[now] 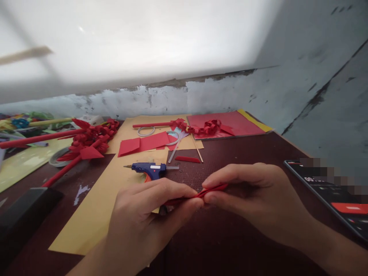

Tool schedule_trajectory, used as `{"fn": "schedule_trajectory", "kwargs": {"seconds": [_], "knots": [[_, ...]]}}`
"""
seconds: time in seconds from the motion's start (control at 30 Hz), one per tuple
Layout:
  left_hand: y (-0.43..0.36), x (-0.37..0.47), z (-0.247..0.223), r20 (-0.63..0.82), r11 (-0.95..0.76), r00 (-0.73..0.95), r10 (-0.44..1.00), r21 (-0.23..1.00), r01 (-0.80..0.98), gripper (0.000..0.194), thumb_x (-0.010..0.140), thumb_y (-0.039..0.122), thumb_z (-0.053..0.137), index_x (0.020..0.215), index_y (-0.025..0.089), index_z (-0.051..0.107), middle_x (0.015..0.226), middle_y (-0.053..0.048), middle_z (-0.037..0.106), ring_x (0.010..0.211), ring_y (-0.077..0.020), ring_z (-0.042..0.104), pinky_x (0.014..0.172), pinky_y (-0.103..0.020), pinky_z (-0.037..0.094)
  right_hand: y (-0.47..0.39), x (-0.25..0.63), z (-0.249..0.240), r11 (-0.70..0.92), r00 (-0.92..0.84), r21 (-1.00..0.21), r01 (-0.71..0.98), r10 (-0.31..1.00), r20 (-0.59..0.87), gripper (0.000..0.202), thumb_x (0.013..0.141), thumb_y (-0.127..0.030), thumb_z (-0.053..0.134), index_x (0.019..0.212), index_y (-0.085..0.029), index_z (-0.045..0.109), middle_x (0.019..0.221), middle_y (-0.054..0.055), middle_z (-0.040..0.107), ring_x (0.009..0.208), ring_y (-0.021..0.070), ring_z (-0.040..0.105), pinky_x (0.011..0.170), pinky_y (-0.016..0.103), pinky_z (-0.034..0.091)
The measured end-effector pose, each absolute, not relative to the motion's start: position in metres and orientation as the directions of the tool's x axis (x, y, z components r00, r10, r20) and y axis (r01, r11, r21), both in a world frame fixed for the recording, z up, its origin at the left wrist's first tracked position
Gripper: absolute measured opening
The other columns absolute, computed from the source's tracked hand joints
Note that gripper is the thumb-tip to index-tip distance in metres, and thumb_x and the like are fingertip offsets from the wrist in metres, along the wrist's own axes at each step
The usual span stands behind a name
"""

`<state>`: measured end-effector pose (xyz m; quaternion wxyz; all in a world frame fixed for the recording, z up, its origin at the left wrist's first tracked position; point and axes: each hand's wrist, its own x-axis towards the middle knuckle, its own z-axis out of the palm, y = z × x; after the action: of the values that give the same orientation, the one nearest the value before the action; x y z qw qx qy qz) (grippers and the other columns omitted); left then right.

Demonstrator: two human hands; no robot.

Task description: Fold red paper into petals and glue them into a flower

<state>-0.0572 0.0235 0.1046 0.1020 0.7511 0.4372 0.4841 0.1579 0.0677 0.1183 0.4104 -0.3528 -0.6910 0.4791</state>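
Between both hands, low over the dark table, is a narrow folded strip of red paper (214, 189). My left hand (152, 211) pinches its left end between thumb and fingers. The right end is pinched by my right hand (250, 203), and the fingertips of the two hands nearly meet. Parts of the strip are hidden behind the fingers. Just beyond my left hand lies a blue hot glue gun (148, 168) with a clear glue stick in its back. A small red paper strip (187, 159) rests farther back.
Red paper flowers on stems (94, 140) lie at left by a black box (28, 211). Behind are red paper sheets (146, 142), tape rolls (146, 131), a red paper chain (211, 128) and a red folder (244, 120). A phone (322, 191) lies right; yellow paper (94, 214) spreads left.
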Motion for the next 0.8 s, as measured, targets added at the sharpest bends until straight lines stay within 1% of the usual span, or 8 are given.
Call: {"fn": "schedule_trajectory", "kwargs": {"seconds": [0.1, 0.2, 0.43, 0.63, 0.8], "knots": [[0.0251, -0.0557, 0.1092, 0.643, -0.595, 0.147, 0.751, 0.565, 0.571, 0.01, 0.085, 0.018, 0.085, 0.084, 0.025, 0.078, 0.069, 0.012, 0.077, 0.054, -0.0022, 0.068, 0.058, -0.004, 0.052, 0.0682, 0.1587, 0.1175, 0.236, -0.438, -0.971, 0.037, 0.877, 0.197, 0.03, 0.072, -0.007, 0.094, 0.087, -0.031, 0.086, 0.079, -0.007, 0.084, 0.071, 0.0102, 0.08, 0.063, 0.007, 0.059], [0.027, -0.0541, 0.1132, 0.656, -0.605, 0.144, 0.741, 0.558, 0.568, 0.01, 0.085, 0.018, 0.085, 0.081, 0.024, 0.077, 0.068, 0.011, 0.078, 0.055, -0.0019, 0.07, 0.06, -0.002, 0.053, 0.0668, 0.1602, 0.1173, 0.183, -0.453, -0.983, -0.006, 0.876, 0.166, 0.032, 0.071, -0.004, 0.094, 0.087, -0.031, 0.086, 0.077, -0.008, 0.084, 0.072, 0.0097, 0.081, 0.064, 0.005, 0.058], [0.0282, -0.0537, 0.1137, 0.649, -0.612, 0.164, 0.743, 0.559, 0.559, 0.009, 0.087, 0.019, 0.084, 0.083, 0.023, 0.078, 0.07, 0.01, 0.079, 0.056, -0.0032, 0.071, 0.059, -0.003, 0.054, 0.0676, 0.1594, 0.1176, 0.16, -0.449, -0.987, 0.008, 0.883, 0.139, 0.028, 0.07, -0.007, 0.095, 0.085, -0.029, 0.086, 0.075, -0.006, 0.084, 0.069, 0.0107, 0.08, 0.061, 0.006, 0.058], [0.0287, -0.0545, 0.1127, 0.66, -0.617, 0.155, 0.735, 0.556, 0.557, 0.011, 0.084, 0.016, 0.086, 0.082, 0.022, 0.078, 0.07, 0.01, 0.079, 0.056, -0.0022, 0.071, 0.062, -0.002, 0.054, 0.0686, 0.1587, 0.1175, 0.169, -0.453, -0.986, -0.003, 0.879, 0.152, 0.027, 0.071, -0.008, 0.095, 0.085, -0.03, 0.086, 0.076, -0.005, 0.084, 0.071, 0.0125, 0.081, 0.063, 0.008, 0.06], [0.0273, -0.0553, 0.1104, 0.645, -0.612, 0.152, 0.749, 0.586, 0.53, 0.013, 0.083, 0.014, 0.087, 0.085, 0.023, 0.077, 0.072, 0.009, 0.079, 0.056, -0.0036, 0.07, 0.058, -0.005, 0.054, 0.0668, 0.1582, 0.1185, 0.151, -0.439, -0.988, 0.013, 0.889, 0.13, 0.021, 0.072, -0.013, 0.096, 0.083, -0.029, 0.087, 0.076, -0.004, 0.084, 0.071, 0.0148, 0.081, 0.063, 0.012, 0.062]]}}
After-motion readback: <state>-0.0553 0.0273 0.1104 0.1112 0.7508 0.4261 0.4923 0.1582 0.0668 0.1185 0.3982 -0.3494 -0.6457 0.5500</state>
